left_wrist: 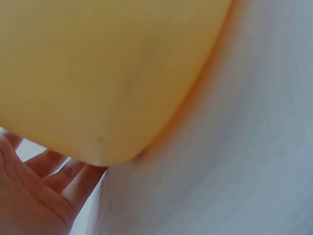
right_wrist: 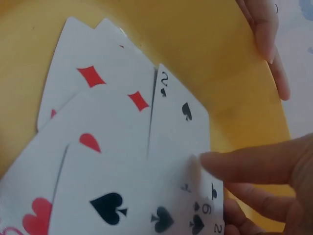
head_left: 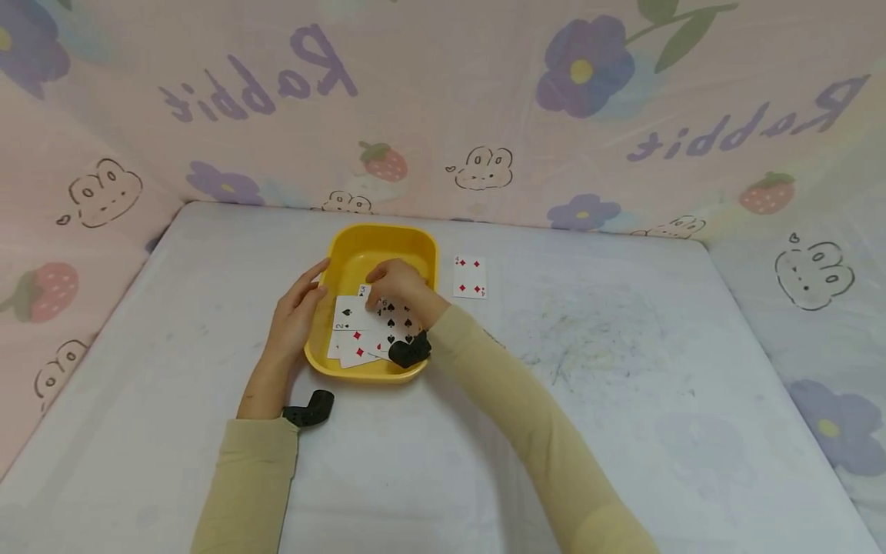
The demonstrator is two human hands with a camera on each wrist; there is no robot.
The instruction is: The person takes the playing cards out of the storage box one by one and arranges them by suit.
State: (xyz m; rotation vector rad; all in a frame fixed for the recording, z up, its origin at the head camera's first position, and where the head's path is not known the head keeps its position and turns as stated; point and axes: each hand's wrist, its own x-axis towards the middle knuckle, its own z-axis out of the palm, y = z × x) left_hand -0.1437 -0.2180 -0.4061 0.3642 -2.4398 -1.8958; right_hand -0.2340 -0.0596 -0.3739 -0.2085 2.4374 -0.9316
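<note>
Right hand [head_left: 398,286] is pinching the corner of a spade card [head_left: 364,292], fingers curled over the fanned cards [head_left: 367,327] inside the yellow tray [head_left: 415,240]. Left hand [head_left: 298,315] is flat against the tray's outer wall at 9 o'clock, fingers straight, holding nothing, just bracing.

Advice for this pick: keep that left palm on the wall so the tray doesn't slide. In the right wrist view your fingertips [right_wrist: 215,164] sit on the overlap of the 2 of spades [right_wrist: 178,122] and the 6 of spades [right_wrist: 203,210], so I'd press on one card only and drag it clear before lifting, or you'll likely take two.

Cards: white faces, glossy, thin, overlapped in a loose fan at the tray's 6 o'clock end. Red diamonds [right_wrist: 112,88] lie underneath, spades on top, a heart at the near edge. Tray's far half shows bare.

One 4 of diamonds [head_left: 470,277] lies face up on the table [head_left: 623,346], just outside the tray at 2 o'clock.
</note>
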